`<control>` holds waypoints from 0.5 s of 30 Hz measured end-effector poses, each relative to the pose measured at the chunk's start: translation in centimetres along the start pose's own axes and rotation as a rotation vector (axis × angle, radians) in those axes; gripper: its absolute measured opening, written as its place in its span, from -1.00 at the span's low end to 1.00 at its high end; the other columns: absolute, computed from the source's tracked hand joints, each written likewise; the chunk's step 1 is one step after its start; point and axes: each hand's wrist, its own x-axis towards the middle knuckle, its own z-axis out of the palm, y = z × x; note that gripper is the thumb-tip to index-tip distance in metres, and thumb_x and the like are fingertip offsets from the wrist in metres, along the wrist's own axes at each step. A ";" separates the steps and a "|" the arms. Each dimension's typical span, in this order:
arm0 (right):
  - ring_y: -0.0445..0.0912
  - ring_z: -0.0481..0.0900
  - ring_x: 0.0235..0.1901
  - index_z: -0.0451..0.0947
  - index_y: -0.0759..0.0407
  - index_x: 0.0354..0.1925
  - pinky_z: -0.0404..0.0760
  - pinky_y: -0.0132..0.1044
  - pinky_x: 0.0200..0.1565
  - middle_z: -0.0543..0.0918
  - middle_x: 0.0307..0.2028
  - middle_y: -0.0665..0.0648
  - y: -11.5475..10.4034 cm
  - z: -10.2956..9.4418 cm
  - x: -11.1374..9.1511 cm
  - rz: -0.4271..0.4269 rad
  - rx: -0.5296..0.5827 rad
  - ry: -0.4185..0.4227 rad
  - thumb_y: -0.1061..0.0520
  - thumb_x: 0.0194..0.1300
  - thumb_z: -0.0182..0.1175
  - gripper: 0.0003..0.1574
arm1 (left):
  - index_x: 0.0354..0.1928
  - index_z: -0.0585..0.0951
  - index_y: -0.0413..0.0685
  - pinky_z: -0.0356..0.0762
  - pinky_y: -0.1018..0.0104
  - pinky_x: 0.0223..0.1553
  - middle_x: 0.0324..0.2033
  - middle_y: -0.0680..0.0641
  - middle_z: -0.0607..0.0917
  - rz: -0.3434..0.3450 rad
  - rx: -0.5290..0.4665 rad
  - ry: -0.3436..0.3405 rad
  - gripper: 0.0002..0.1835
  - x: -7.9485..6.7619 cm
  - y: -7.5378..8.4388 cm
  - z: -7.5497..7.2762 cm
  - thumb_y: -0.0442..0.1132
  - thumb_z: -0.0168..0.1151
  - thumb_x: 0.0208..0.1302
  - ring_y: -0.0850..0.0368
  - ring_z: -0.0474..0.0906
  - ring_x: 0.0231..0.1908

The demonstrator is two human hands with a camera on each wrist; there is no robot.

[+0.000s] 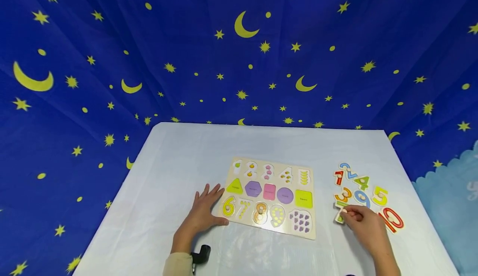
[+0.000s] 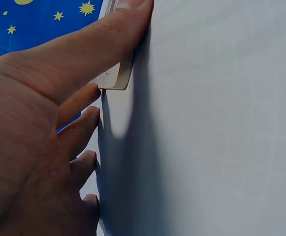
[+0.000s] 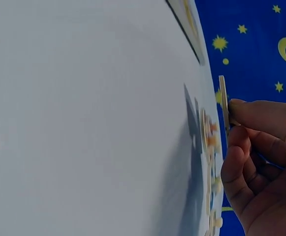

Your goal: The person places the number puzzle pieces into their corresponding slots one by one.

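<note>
A wooden number puzzle board [image 1: 313, 228] lies on the white table. My left hand [image 1: 203, 209] is at the board's near-left corner, fingers spread, with the thumb along the near edge. In the left wrist view the thumb overlaps the board's corner [image 2: 114, 78]. Off the board's right side, my right hand [image 1: 364, 226] pinches a green number 7 puzzle piece [image 1: 339, 217] between thumb and fingers. The right wrist view shows this piece [image 3: 223, 93] edge-on, raised above the table with its shadow below. A yellow 6 [image 1: 228, 206] and an orange 8 [image 1: 260, 213] sit in the board.
Loose number pieces lie around the right hand: red 1 [image 1: 338, 178], blue 2 [image 1: 348, 170], orange 3 [image 1: 342, 195], green 4 [image 1: 362, 182], yellow 5 [image 1: 380, 196], blue 9 [image 1: 362, 199] and red 10 [image 1: 392, 220]. A black object [image 1: 201, 254] is by the left wrist. Starry blue cloth [image 1: 209, 52] hangs behind.
</note>
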 end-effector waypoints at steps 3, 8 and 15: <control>-0.16 0.46 -0.45 0.68 0.21 -0.17 0.42 -0.39 -0.51 0.58 -0.46 -0.01 -0.5 0.4 -0.1 -0.003 0.015 -0.013 -0.02 0.14 0.39 -0.62 | 0.43 0.30 0.03 -0.39 -0.22 0.35 0.44 0.02 0.17 -0.003 0.003 0.002 0.13 -0.1 -0.2 0.2 0.12 0.60 -0.28 -0.11 -0.20 0.45; -0.12 0.44 -0.44 0.67 0.21 -0.16 0.40 -0.38 -0.51 0.55 -0.47 0.00 -1.1 1.0 -0.1 0.006 0.009 -0.042 0.00 0.14 0.39 -0.63 | 0.43 0.30 0.05 -0.39 -0.19 0.36 0.44 0.04 0.17 -0.008 -0.001 0.006 0.13 -0.1 -0.1 0.4 0.11 0.61 -0.29 -0.09 -0.20 0.45; -0.12 0.44 -0.44 0.67 0.20 -0.17 0.40 -0.38 -0.50 0.55 -0.47 -0.01 -1.5 1.5 -0.2 -0.012 0.006 -0.052 0.01 0.14 0.39 -0.65 | 0.43 0.29 0.06 -0.40 -0.17 0.36 0.44 0.04 0.16 -0.019 0.008 0.008 0.12 0.0 0.1 0.3 0.09 0.61 -0.26 -0.08 -0.21 0.46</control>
